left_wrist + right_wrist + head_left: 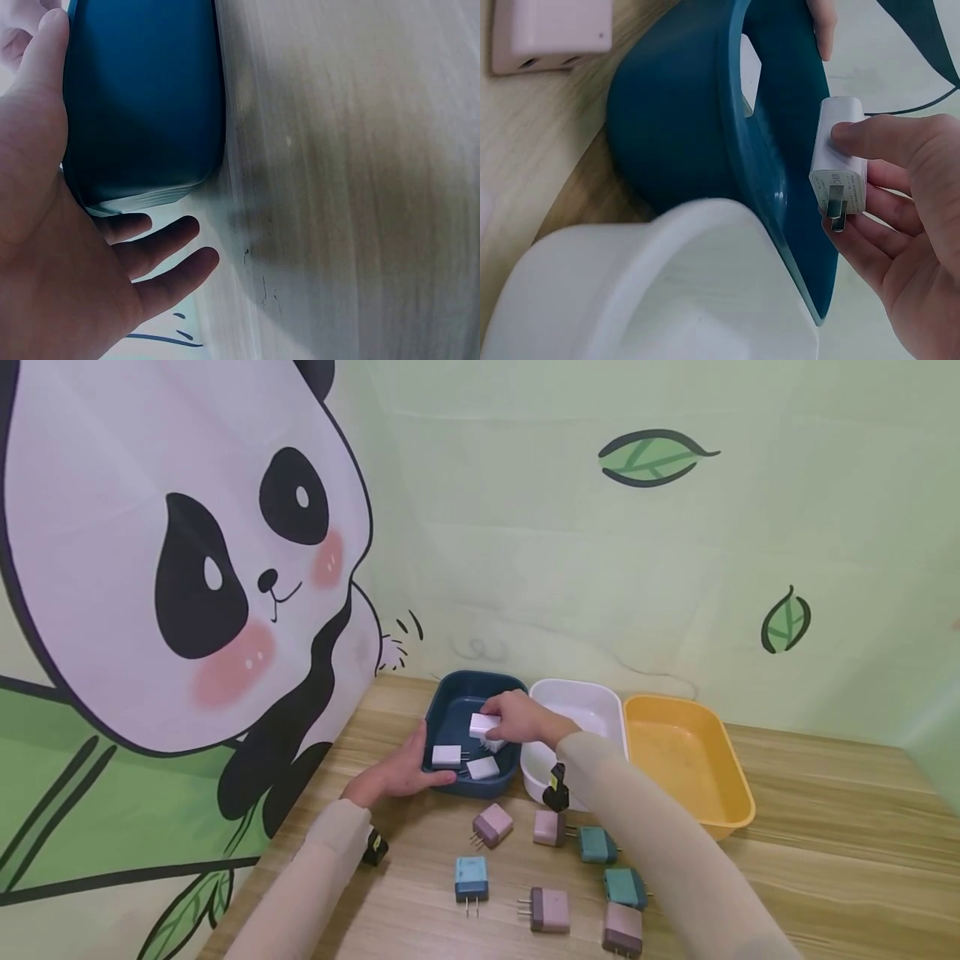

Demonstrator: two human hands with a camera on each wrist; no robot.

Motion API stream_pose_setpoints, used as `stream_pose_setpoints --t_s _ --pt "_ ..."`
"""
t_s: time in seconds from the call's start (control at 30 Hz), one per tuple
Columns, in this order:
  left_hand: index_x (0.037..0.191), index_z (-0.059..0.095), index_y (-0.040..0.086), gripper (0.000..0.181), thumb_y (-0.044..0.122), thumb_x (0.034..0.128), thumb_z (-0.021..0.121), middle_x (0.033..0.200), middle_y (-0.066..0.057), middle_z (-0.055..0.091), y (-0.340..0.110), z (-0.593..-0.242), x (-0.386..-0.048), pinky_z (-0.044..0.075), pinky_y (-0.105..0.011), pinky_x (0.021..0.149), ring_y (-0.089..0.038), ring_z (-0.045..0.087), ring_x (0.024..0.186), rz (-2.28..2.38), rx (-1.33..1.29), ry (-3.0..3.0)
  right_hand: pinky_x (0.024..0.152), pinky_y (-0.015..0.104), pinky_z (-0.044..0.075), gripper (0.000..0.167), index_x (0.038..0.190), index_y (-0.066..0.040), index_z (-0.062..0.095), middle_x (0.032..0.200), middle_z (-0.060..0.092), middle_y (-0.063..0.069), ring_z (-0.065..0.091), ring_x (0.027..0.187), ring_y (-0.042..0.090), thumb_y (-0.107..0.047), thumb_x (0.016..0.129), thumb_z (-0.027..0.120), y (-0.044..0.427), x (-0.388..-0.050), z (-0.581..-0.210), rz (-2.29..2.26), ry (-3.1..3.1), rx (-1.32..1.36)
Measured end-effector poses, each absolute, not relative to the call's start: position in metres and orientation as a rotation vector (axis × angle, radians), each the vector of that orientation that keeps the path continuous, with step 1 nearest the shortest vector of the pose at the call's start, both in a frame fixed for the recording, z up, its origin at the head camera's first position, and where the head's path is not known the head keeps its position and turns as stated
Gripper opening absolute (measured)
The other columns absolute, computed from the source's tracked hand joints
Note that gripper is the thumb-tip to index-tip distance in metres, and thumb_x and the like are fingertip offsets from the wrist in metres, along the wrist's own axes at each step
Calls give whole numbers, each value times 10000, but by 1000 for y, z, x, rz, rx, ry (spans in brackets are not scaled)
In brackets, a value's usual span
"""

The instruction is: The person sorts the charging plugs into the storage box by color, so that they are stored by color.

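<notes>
**White charger [838, 154] in the right fingers at the dark blue bin [480, 787]; coloured chargers lie outside**

The right hand [528, 717] pinches the white charger between thumb and fingers, its metal prongs bare, above the floor of the dark blue bin. Just below those fingers, one more white charger is partly hidden, and whether the held one touches it cannot be told. Two others, a flat-lying white charger [447, 757] and a tilted white charger [483, 767], lie nearer the body, between the right fingers and the left thumb.

The left hand [397, 770] has its fingers extended and slightly apart along the bin's outer side, thumb along the near rim, seemingly steadying it.

The white chargers look nearly dealt with: three rest in the dark blue bin, the fourth is held, not yet released, and none shows on the worktop [825, 827]. The coloured ones appear left to do. Nearer the body than both hands' fingers lie four pink chargers [555, 910], two teal chargers [596, 844] and one light blue charger [471, 877]. Right of the right fingers stand the white bin [570, 285], partly covered by the forearm, and beyond it the yellow bin [671, 747].
</notes>
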State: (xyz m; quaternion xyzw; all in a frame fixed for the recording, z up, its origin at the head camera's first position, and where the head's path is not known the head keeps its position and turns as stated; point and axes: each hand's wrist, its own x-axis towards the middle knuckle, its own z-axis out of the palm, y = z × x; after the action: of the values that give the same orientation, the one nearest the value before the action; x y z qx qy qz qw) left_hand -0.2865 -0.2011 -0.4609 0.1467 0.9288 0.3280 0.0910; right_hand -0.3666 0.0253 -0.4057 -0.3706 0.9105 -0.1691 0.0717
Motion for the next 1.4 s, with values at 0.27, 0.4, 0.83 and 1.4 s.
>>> stream_pose_setpoints --t_s 0.27,0.4,0.83,1.4 --pt "1488 5 28 1042 445 828 696 1495 -216 193 -196 -460 -286 256 -501 1080 -321 309 1293 981 456 2754 842 299 473 371 1160 -22 662 1068 686 84 599 901 192 -192 833 702 21 -368 -409 -485 2771 -1064" --pt "1489 8 26 1040 439 829 697 1493 -218 196 -193 -461 -289 255 -498 1081 -323 308 1295 982 479 2757 847 306 468 370 1163 -25 661 1076 684 85 598 910 195 -193 836 705 21 -368 -412 -490 2793 -1030" --pt "1490 15 22 1024 390 833 709 1488 -235 202 -190 -465 -292 253 -505 1078 -353 305 1306 1031 548 2762 915 347 469 387 1204 13 618 1160 633 168 600 1047 245 -142 857 690 28 -367 -413 -705 2806 -1010" --pt "1475 34 -22 1031 386 820 718 1465 -275 218 -202 -471 -293 257 -530 1066 -383 308 1299 1027 547 2814 913 335 476 390 1240 24 581 1234 595 165 579 1104 272 -131 889 652 59 -352 -386 -702 2702 -1074"
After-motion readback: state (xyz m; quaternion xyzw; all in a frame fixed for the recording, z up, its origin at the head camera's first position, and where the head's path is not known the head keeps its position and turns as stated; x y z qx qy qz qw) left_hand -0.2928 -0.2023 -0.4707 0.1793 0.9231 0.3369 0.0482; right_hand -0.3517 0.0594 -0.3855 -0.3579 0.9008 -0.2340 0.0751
